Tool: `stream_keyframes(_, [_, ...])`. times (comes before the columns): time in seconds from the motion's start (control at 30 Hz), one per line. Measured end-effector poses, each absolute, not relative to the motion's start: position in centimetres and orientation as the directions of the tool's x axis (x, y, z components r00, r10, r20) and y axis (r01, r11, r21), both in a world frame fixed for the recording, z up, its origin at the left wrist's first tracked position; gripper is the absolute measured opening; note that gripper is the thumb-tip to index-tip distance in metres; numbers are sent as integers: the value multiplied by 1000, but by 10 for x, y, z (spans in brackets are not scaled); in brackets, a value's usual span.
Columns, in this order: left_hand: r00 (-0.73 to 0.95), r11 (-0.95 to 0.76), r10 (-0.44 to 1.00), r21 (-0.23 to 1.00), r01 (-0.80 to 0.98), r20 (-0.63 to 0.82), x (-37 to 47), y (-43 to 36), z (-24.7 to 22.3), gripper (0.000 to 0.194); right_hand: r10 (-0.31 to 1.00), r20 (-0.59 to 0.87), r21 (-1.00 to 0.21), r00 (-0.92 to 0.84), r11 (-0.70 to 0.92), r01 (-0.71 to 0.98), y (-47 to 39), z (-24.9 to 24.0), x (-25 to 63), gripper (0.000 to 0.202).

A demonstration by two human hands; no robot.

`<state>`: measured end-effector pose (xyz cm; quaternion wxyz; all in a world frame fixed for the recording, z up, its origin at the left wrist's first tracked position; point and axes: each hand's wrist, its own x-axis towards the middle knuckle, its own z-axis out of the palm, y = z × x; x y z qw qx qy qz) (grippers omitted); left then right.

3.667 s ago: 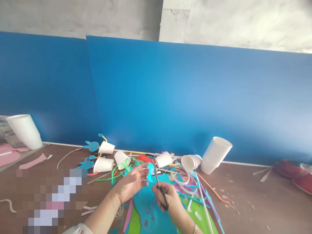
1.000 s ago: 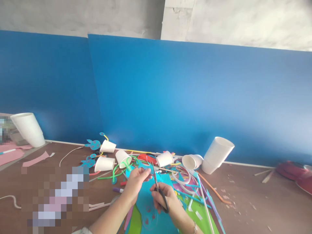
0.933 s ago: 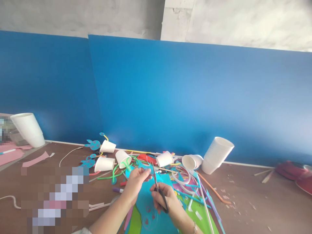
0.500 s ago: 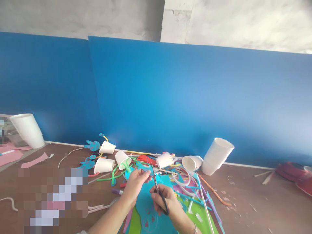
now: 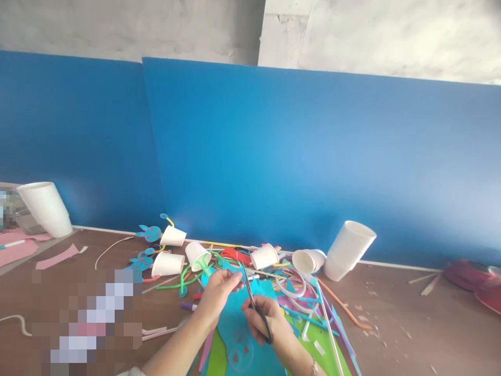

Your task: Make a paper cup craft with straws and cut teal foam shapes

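Observation:
My right hand (image 5: 266, 324) grips black-handled scissors (image 5: 249, 287), their blades pointing up and away beside the other hand's fingertips. Thumb and fingers of my left hand (image 5: 219, 295) are pinched together on a small blue paper piece (image 5: 231, 267), mostly hidden by the fingers. Under both hands lies a blue sheet (image 5: 235, 313), with a rabbit-like face and pink patches drawn on its near part. Green sheets (image 5: 321, 347) show beneath it. Blue offcuts and bent straws lie around it.
White paper cups (image 5: 264, 257) lie tipped along the back, some with straws and blue rabbit cutouts (image 5: 151, 233). A leaning cup stack (image 5: 348, 250) stands right, another stack (image 5: 45, 209) far left. The blue partition (image 5: 293, 156) bounds the table. Paper scraps (image 5: 366, 308) lie at right.
The scissors have tilted slightly, their tips shifting left toward my left fingertips. Both hands stay in nearly the same place, with their grips unchanged.

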<state>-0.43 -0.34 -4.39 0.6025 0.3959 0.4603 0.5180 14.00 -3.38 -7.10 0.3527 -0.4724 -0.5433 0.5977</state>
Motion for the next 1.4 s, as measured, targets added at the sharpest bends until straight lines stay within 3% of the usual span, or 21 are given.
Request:
stream_keyframes(0.33, [40, 157, 988, 966, -204, -152, -6, -4, -40, 39, 938, -175, -984, -300, -152, 96, -33, -70, 140, 31])
stream_keyframes(0.57, [71, 79, 995, 989, -124, -70, -5, -1, -48, 35, 958, -154, -988, -241, -147, 46, -31, -74, 139, 33])
stream_keyframes(0.8, [94, 28, 995, 997, -69, -22, -8, -5, -39, 29, 933, -216, -976, -289, -201, 84, -32, -72, 140, 38])
stream_keyframes(1.4, [133, 104, 987, 991, -82, -92, -11, -6, -35, 31, 937, -179, -982, -300, -151, 115, -33, -68, 141, 33])
